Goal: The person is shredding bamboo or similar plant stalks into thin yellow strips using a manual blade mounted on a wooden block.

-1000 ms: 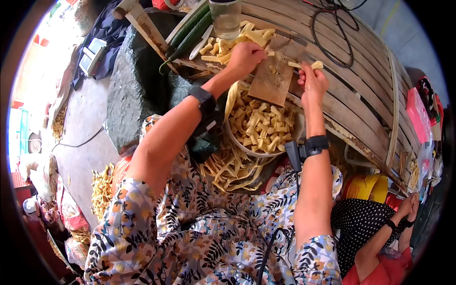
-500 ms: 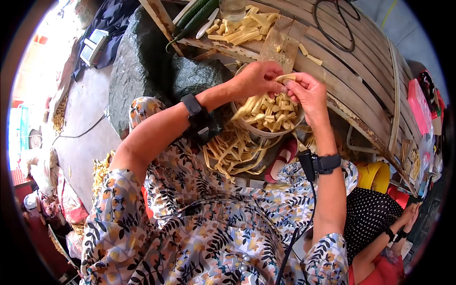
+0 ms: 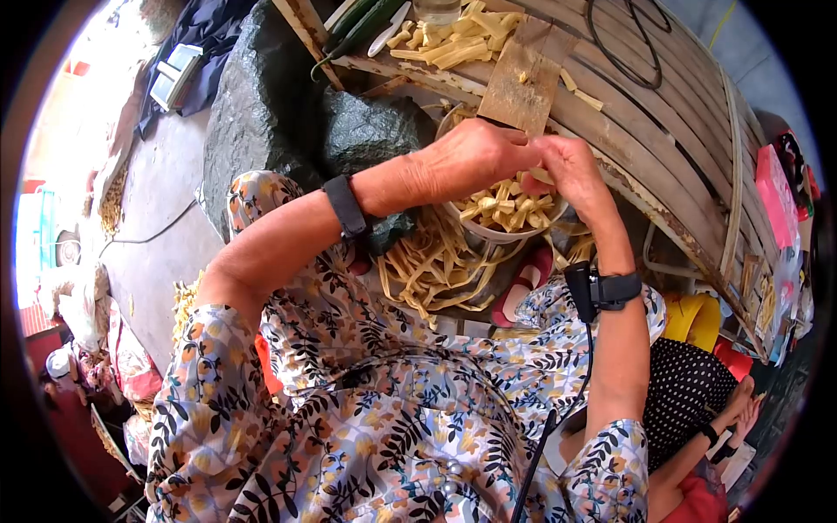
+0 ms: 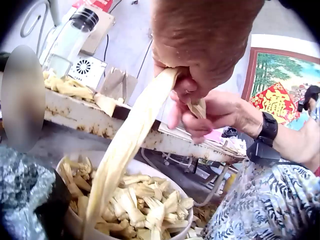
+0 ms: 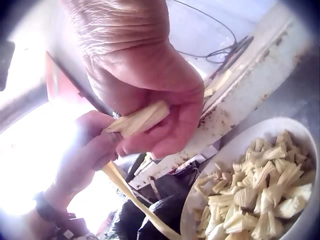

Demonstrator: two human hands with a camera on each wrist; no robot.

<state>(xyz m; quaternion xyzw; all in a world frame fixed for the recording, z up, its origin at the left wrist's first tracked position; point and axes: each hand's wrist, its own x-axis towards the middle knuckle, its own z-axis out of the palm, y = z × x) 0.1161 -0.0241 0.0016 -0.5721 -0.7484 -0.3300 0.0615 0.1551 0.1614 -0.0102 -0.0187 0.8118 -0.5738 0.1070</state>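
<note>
My two hands meet above the white bucket (image 3: 514, 236). The left hand (image 3: 484, 157) grips one end of a long, flat, pale yellow strip (image 4: 127, 140), whose tail hangs down over the bucket. In the right wrist view, my right hand (image 5: 145, 85) curls around a short, pale yellow piece (image 5: 140, 120), right at the left fingertips. I cannot tell whether strip and piece are joined. Many short, knotted yellow pieces (image 5: 255, 190) fill the bucket below. In the head view the hands hide most of what they hold.
A wooden board (image 3: 521, 83) lies at the slatted bench's edge, beside loose yellow pieces (image 3: 458, 48) and two cucumbers (image 3: 357, 28). Long strips (image 3: 427, 270) lie below the bucket. Dark green plastic sheeting (image 3: 375, 131) stands to the left. Another person's hands (image 3: 741, 410) show at far right.
The hands were apart over the bench, then came together above the bucket, where the long strip now hangs from the left hand. Two short pieces now lie on the slats right of the board.
</note>
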